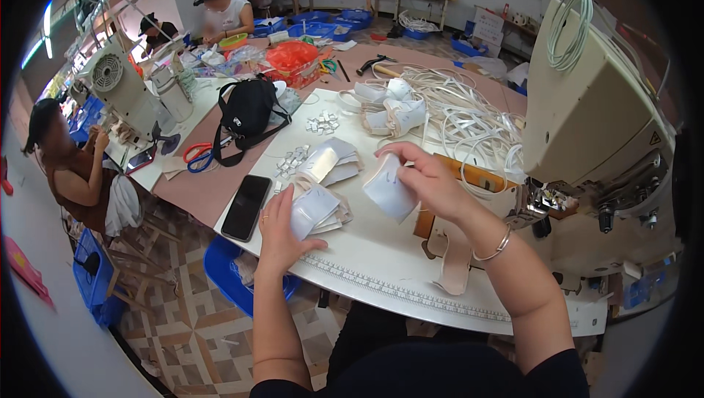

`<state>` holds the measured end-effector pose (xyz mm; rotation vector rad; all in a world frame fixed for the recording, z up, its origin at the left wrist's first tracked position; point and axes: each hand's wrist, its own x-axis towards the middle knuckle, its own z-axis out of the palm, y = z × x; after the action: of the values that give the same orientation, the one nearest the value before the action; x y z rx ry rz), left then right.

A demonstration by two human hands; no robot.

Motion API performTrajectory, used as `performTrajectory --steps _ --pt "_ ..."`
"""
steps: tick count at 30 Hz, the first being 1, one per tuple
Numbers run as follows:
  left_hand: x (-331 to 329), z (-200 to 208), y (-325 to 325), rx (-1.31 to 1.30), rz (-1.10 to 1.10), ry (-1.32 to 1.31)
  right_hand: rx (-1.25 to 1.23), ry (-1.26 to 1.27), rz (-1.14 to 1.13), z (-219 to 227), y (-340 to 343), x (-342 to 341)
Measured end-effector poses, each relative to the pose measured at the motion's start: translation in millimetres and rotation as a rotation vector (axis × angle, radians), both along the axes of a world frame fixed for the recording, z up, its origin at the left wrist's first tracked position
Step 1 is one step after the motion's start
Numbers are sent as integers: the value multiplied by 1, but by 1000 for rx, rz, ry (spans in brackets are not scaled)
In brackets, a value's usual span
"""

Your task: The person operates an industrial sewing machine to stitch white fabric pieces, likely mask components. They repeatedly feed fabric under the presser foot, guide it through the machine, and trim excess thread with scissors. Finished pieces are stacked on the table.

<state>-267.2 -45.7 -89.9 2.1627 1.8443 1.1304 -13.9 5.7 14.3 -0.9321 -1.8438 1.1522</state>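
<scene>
Head camera shows me the left hand [280, 231] spread loosely, thumb held wide, resting against a pile of white patches [314, 212] on the worktable [352, 255]. I see the right hand [429, 182] pinching a white patch [387, 190] between thumb and fingers, above the tabletop and just right of that pile. Behind the pile sits a second stack [339, 166], with small metal clips [321, 122] near it. I find a black phone [246, 207] left of the left hand, and a sewing machine [598, 105] stands to the right

Wht held pc [387, 191], blk phone [246, 208]
</scene>
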Motion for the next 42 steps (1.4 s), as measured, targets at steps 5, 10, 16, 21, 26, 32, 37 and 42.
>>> performTrajectory --steps 5,10,16,21,26,32,37,42 --pt "9 -3 -24 327 64 -196 363 -349 254 -18 -2 -43" --pt "32 -9 -29 145 -161 -1407 862 -581 375 -13 -18 -89" --pt "1 -36 -21 14 42 -1556 921 -778 166 -55 -16 -83" --pt "2 -38 -17 123 401 -1029 866 -783 149 -49 -34 -50" --pt "46 -17 -45 454 131 -398 735 -870 50 -19 -72 46" --pt "173 2 -58 149 -785 -63 336 -746 -275 -41 -133 158" --pt "204 -15 -54 -349 -962 -691 -241 -212 -648 -77 -169 183" --pt "218 8 -56 -981 -714 -1709 -533 749 -203 -93 -165 170"
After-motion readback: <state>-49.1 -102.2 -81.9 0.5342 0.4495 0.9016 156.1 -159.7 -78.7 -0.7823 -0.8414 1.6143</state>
